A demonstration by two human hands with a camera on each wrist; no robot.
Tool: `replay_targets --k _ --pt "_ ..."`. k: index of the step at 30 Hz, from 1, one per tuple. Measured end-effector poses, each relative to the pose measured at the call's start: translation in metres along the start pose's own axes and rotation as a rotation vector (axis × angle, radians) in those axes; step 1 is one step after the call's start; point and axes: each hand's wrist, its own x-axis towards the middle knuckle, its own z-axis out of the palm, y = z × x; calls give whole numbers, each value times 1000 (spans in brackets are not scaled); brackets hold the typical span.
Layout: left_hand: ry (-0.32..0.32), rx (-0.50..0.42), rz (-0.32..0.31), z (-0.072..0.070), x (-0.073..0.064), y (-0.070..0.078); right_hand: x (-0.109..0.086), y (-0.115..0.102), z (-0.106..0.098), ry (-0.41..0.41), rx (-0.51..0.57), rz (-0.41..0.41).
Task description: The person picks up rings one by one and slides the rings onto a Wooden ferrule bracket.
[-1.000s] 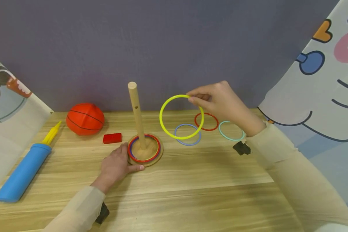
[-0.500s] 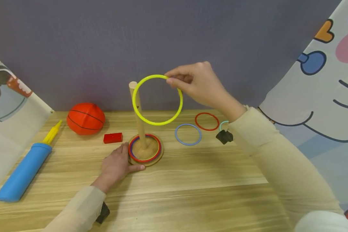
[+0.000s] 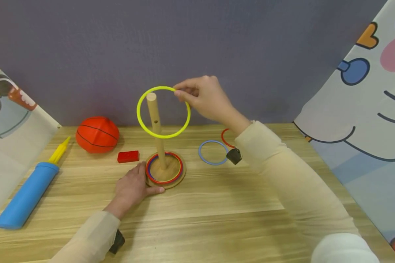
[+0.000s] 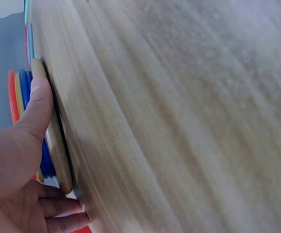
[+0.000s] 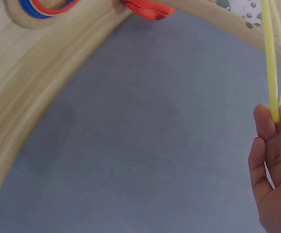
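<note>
My right hand point(image 3: 208, 98) pinches a yellow ring point(image 3: 164, 136) at its upper right edge. The ring hangs tilted at the top of a wooden peg point(image 3: 160, 149), whose tip shows inside the loop in the head view. My left hand point(image 3: 130, 188) holds the left side of the stand's round base point(image 4: 61, 162), thumb along the near edge and fingers farther round. Stacked on that base, around the peg's foot, are a red ring point(image 4: 13, 92), a yellow one and blue ones. In the right wrist view, thumb and fingertips meet on the yellow ring point(image 5: 272, 73).
On the table right of the stand lie a light blue ring point(image 3: 200, 155) and a red ring point(image 3: 224, 138), partly behind the right sleeve. To the left are a red block point(image 3: 128, 156), a red ball point(image 3: 97, 135) and a blue pump point(image 3: 27, 195). A grey wall point(image 3: 197, 44) stands behind.
My right hand has carried the yellow ring leftward and up, then slightly down, from above the loose rings to the peg's top. My left hand stays on the base.
</note>
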Motion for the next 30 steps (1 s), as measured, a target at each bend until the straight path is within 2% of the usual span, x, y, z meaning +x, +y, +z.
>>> replay_targets --k 17,30 --pt "11 -18 2 2 0 -1 -20 36 60 -190 -21 96" --pt "3 -7 2 0 -2 0 -44 55 105 -317 -76 61"
